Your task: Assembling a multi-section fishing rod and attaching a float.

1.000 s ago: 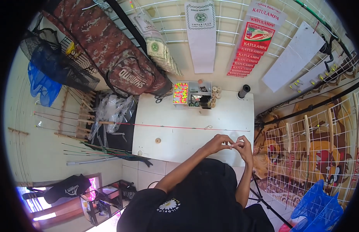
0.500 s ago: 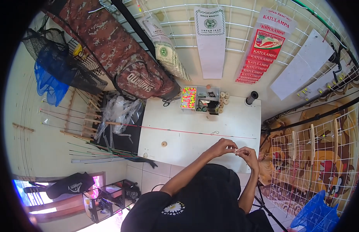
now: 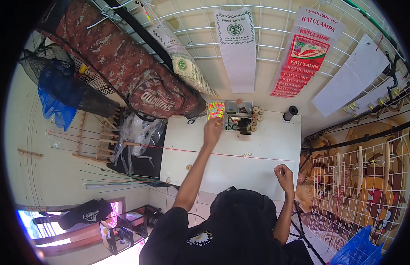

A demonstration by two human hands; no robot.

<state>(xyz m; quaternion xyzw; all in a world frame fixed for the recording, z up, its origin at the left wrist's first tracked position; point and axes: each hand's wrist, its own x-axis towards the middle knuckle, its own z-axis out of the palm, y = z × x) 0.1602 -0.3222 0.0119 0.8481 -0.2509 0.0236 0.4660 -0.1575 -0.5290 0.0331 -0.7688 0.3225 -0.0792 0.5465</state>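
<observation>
My left hand [image 3: 213, 131] reaches across the white table [image 3: 258, 176] to the near edge of a compartment full of small pink, yellow and green pieces [image 3: 216, 109]. Its fingertips are over that compartment, too small and blurred for me to tell whether they grip anything. My right hand [image 3: 284, 177] is raised above the table's right front part, with fingers curled together; whatever they may hold is too small to make out. Between the hands and the box lies a thin red fishing rod [image 3: 227, 154], running left to right. A small loop of cord [image 3: 246, 154] sits against it.
Joined to the coloured compartment is a divided tray [image 3: 247, 106] with dark items. Wooden spools [image 3: 255, 117], a black cylinder [image 3: 291, 112] and scissors [image 3: 191, 121] are along the back. A camouflage rod bag [image 3: 139, 66] leans at the left. White wire racks [image 3: 359, 185] stand at the right.
My hands were together over the right front of the table. The left has moved away, forward and left, to the coloured pieces; the right has stayed near its place.
</observation>
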